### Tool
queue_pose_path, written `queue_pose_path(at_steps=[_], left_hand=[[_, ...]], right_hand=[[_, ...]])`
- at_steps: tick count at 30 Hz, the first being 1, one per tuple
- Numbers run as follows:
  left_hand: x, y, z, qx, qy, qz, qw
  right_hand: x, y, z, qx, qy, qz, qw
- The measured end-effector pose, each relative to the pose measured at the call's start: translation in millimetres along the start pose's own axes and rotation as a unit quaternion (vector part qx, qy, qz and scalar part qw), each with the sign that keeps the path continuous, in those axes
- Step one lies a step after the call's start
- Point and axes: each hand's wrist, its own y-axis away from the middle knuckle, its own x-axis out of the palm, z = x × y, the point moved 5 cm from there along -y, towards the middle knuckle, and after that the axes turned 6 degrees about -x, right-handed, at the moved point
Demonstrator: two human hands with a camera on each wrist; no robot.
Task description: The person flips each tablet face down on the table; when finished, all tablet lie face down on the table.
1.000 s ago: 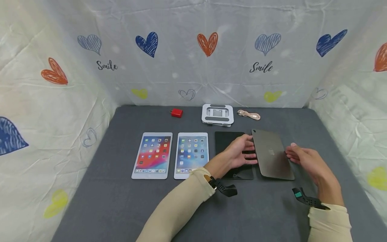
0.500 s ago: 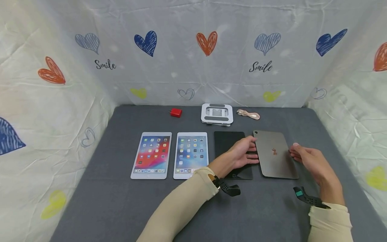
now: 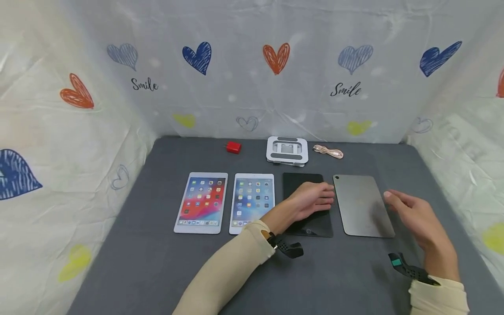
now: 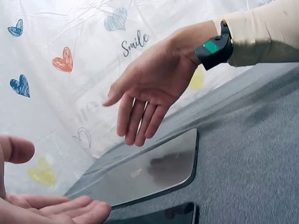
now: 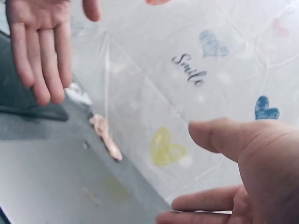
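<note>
At the right end of a row of tablets on the dark grey surface (image 3: 138,262), a grey tablet (image 3: 364,203) lies flat, back upward, its camera in the far left corner. The person's hands flank it, well apart from each other. The right hand (image 3: 419,218) hangs just beside its right edge, thumb and fingers stretched out and gripping nothing; the left wrist view has it raised clear. The left hand (image 3: 307,201) is over the black tablet (image 3: 293,186), fingers straight and loose, tips near the grey one's left edge; whether it brushes the black one I can't tell.

Farther left, the red-screened white tablet (image 3: 201,203) and the blue-screened white tablet (image 3: 253,197) lie face up, both lit, a sleeve (image 3: 232,262) covering a corner of the latter. Behind stand a red charger (image 3: 233,147), a folded pale stand (image 3: 287,156) and a bundled pinkish cable (image 3: 328,152), before a heart-printed curtain (image 3: 236,94).
</note>
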Motion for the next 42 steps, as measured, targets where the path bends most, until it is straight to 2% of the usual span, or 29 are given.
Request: queue_pose_path(at_steps=[4,6,11,13,17,20,24,27,35,42], left_hand=[[-22.2,18.9,-4.4,0.016,-0.015,0.007,0.9997],[-34.7,29.7,-8.3,0.025,-0.016,0.009,0.9995],[-65.4,54.9,-21.2,0.045,-0.025,0.002,0.9987],[-76.5,64.5,-25.9,0.046,-0.029,-0.005,0.9985],[-95.6,82.0,-32.9,0.042,-0.030,-0.018,0.9985],[-107.4,90.8,-36.2,0.041,-0.030,-0.030,0.9983],[-117.5,96.2,-36.9,0.035,-0.038,-0.039,0.9979],[-121.5,96.2,-34.0,0.024,-0.043,-0.046,0.9977],[-126.1,87.4,-21.0,-0.007,-0.035,-0.061,0.9975],[-124.1,78.1,-9.1,-0.025,-0.045,-0.058,0.9970]], right_hand=[[-2,3.0,8,-0.047,-0.023,0.005,0.9986],[-3,4.5,14,-0.077,-0.053,0.004,0.9956],[-6,8.7,28,-0.147,-0.154,0.017,0.9769],[-5,10.2,32,-0.157,-0.166,0.023,0.9732],[0,10.4,42,-0.183,-0.153,0.045,0.9700],[9,6.1,49,-0.199,-0.175,0.073,0.9614],[26,-2.7,55,-0.184,-0.207,0.100,0.9557],[41,-9.5,57,-0.161,-0.203,0.111,0.9595],[75,-19.2,57,-0.098,-0.195,0.155,0.9635],[90,-25.5,58,-0.071,-0.191,0.158,0.9660]])
